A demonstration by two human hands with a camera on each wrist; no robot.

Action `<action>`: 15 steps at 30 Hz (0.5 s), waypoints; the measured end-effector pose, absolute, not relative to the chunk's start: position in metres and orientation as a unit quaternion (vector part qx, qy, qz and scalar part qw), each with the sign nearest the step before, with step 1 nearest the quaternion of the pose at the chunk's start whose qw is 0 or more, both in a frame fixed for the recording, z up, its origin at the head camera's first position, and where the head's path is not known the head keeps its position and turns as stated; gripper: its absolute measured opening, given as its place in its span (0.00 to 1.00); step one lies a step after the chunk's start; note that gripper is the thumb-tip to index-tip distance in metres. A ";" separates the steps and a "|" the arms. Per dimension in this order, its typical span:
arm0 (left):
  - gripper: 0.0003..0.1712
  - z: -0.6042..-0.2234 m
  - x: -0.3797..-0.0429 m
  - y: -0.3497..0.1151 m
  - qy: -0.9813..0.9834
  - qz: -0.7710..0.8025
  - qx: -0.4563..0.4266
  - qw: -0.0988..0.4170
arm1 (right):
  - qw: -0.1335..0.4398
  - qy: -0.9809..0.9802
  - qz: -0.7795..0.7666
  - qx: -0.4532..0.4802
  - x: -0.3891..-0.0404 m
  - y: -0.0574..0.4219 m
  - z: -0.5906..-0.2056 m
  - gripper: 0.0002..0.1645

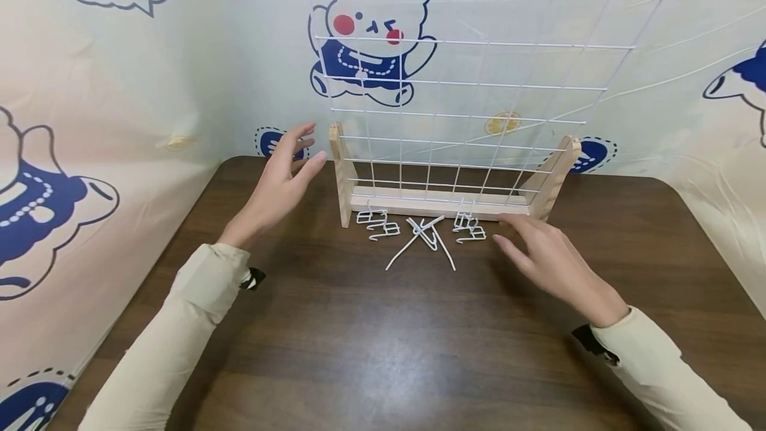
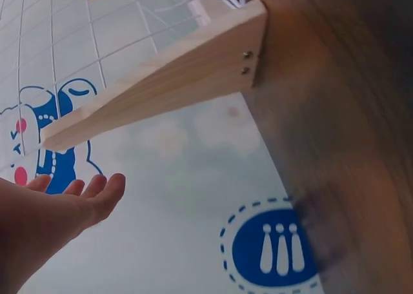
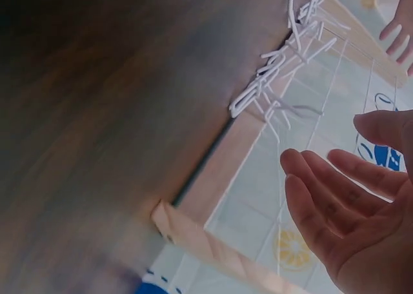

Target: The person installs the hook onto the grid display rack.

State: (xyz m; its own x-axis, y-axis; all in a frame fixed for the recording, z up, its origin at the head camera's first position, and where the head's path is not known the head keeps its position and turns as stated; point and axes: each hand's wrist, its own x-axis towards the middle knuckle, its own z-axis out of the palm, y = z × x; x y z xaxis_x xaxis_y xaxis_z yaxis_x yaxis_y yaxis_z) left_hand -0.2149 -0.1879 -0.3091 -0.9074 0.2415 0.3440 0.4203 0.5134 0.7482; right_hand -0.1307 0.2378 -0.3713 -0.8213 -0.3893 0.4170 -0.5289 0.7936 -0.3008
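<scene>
A white wire grid panel (image 1: 455,88) stands upright in a light wooden base (image 1: 439,202) near the back of the table. In front of the base lie several white wire hooks (image 1: 426,235), in a left cluster, a crossed middle group and a right cluster. My left hand (image 1: 281,175) is beside the left wooden upright (image 2: 168,81), apart from it, with loosely bent fingers and nothing in them. On the other side, my right hand (image 1: 547,258) hovers by the right hook cluster (image 1: 469,223). Its fingers (image 3: 329,197) are loosely bent and hold nothing.
The brown wooden table (image 1: 371,338) runs toward me beneath both arms. Behind it hangs a pale cloth (image 1: 245,65) printed with cartoon bears. The right wooden upright (image 1: 556,178) rises just beyond my right hand.
</scene>
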 end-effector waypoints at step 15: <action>0.31 -0.305 -0.257 -0.162 -0.794 -0.573 -0.197 0.051 | 0.081 -0.909 0.324 0.251 -0.172 0.221 -0.381 0.11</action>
